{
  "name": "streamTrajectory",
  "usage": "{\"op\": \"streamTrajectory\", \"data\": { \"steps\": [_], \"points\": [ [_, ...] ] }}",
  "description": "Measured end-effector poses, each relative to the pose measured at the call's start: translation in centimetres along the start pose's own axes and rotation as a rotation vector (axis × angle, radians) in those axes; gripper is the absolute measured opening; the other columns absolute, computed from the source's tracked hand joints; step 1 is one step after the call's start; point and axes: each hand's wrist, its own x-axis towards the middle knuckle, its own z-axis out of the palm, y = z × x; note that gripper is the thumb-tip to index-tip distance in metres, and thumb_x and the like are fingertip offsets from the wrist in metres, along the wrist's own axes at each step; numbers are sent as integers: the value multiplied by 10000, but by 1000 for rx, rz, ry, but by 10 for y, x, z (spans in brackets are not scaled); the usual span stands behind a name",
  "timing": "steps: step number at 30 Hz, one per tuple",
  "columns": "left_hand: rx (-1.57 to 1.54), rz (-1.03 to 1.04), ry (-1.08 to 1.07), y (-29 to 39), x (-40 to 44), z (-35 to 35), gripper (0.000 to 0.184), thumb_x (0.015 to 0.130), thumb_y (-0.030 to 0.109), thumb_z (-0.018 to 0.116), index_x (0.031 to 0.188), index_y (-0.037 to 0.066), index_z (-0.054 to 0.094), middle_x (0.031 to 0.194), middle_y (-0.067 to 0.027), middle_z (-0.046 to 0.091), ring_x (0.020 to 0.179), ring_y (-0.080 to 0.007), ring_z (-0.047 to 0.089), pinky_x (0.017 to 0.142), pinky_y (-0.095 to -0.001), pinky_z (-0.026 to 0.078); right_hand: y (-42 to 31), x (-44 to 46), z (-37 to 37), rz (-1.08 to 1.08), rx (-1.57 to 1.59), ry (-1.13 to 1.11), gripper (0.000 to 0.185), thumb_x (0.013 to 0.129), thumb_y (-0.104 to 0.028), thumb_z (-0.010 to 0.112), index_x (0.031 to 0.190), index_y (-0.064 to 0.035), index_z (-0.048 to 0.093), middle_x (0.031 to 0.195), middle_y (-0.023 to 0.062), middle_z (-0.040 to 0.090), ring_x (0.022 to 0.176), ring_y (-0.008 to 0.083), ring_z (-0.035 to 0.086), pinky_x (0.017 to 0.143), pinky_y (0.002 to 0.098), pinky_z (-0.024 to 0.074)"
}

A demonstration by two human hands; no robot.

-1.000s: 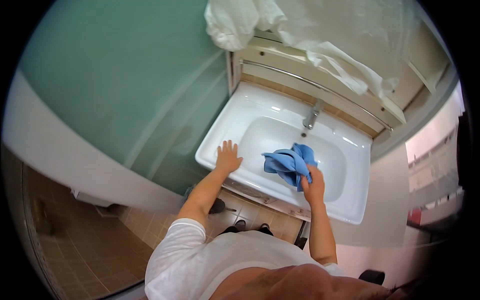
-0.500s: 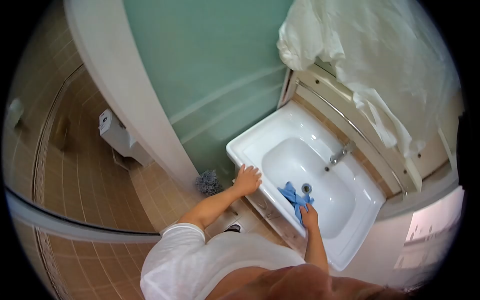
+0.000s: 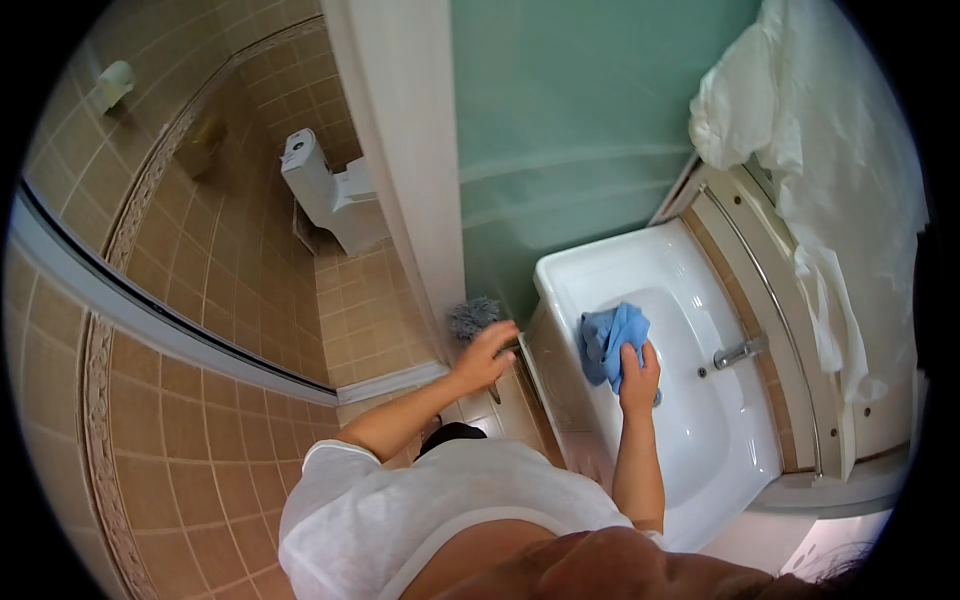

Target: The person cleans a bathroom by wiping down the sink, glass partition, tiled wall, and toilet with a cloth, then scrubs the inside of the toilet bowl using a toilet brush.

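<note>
My right hand grips a crumpled blue cloth above the front part of the white washbasin. The cloth hangs in loose folds and partly covers the basin's front rim. Off to the left of the basin is my left hand, open and holding nothing, its fingers stretched towards the basin cabinet. Just beyond those fingers a grey shaggy mop head or duster shows near the door frame. A chrome tap stands at the back of the basin.
A metal rail runs along the wall behind the basin, with white plastic sheeting hanging over it. Green frosted glass and a pale door frame stand ahead. A toilet is in the tiled room on the left.
My right hand has lifted the cloth from inside the basin. My left hand has come off the basin's rim. The view has turned, bringing more of the toilet room into sight.
</note>
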Motion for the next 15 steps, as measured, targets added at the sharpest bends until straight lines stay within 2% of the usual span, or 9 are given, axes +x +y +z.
{"op": "streamTrajectory", "data": {
  "steps": [2,4,6,8,10,12,13,15],
  "points": [
    [60,144,284,18,15,-60,407,795,137,543,1182,24,491,1291,-172,430,1224,-333,365,1019,-405,286,-33,20,27,-114,72,-55,291,827,-145,550,1067,19,549,976,80,591,914,151,530,824,271,406],
    [171,198,543,40,25,-118,382,799,105,502,1171,20,497,1296,-167,425,1230,-324,358,1025,-411,274,-73,41,58,-351,140,-92,282,810,-113,551,1068,0,550,992,88,577,919,165,533,832,268,399],
    [93,316,709,59,48,-174,401,808,92,467,1200,5,466,1333,-177,377,1235,-326,348,1033,-413,259,-105,62,91,-513,156,-141,287,782,-96,576,1055,-12,556,1051,108,553,975,223,521,865,307,388],
    [33,417,817,78,66,-215,453,816,90,445,1257,-8,401,1369,-193,311,1247,-322,330,1045,-405,237,-146,78,132,-859,144,-133,336,742,-122,631,1057,-26,561,1127,136,529,1090,310,454,926,375,343],
    [119,454,845,87,86,-249,475,827,94,437,1285,-8,365,1379,-197,291,1257,-327,312,1049,-405,226,-169,95,173,-1160,-209,-126,428,698,-219,689,1077,-62,567,1215,156,480,1196,392,331,977,503,247],
    [194,495,877,87,110,-269,498,838,97,429,1314,-7,330,1388,-202,271,1268,-332,294,1054,-405,215,-183,102,221,-1261,-394,-55,521,647,-340,721,1092,-113,575,1289,165,415,1241,434,240,971,603,153],
    [225,495,871,85,124,-273,499,850,106,424,1325,-6,318,1392,-206,262,1278,-337,275,1056,-405,209,-188,109,236,-1273,-408,-31,521,647,-340,721,1092,-113,575,1289,165,415,1241,434,240,971,603,153],
    [247,513,818,81,145,-279,518,876,132,414,1356,2,268,1405,-218,228,1298,-355,231,1057,-410,201,-200,126,254,-1404,-399,53,585,607,-421,731,1099,-143,580,1347,171,346,1264,448,189,949,655,95]
  ]
}}
